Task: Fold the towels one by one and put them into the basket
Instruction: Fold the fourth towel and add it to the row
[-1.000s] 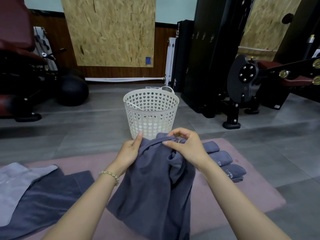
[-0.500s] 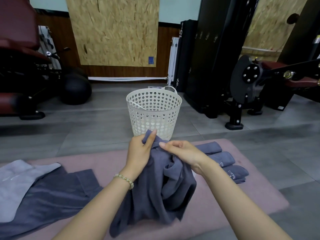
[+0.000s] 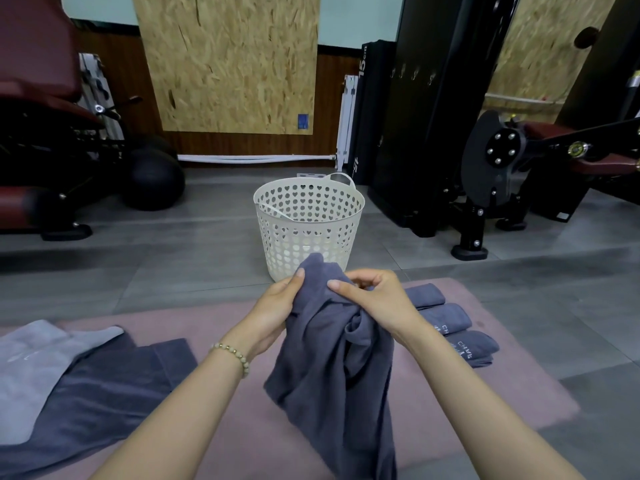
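Grey towel: dark grey terry towel hangs bunched over the pink floor mat, near centre.
Left hand: grips its top edge.
Right hand: pinches a fold beside.
Done: three folded dark grey towels lie right.
Remaining: loose grey towels left; white perforated plastic basket, far centre, shows none inside.

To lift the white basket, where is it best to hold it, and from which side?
Probably the raised loop handle on the far rim of the basket, from above: it stands clear, while the other handle lies folded inside.
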